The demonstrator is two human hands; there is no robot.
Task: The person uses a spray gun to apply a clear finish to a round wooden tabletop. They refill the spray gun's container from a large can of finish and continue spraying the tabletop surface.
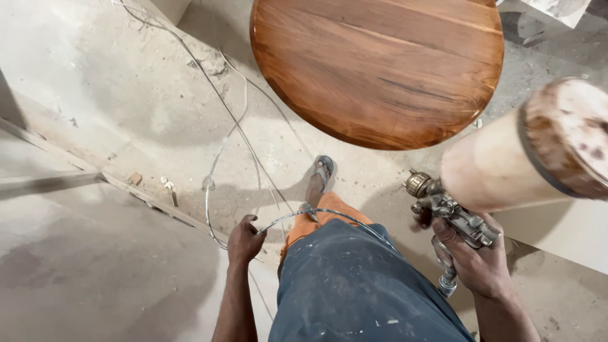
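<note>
gripping a spray gun [451,215] in right hand [472,256], left hand [244,240] closed on air hose [316,214], round wooden tabletop [377,66] (glossy) ahead

- spray gun [451,215]: grimy metal body with a brassy nozzle pointing left, near right, with a big stained cream cup [525,155] tilted up to the right
- air hose [221,158]: thin and pale, snaking over the dusty floor from far left, curving near across the knee
</note>
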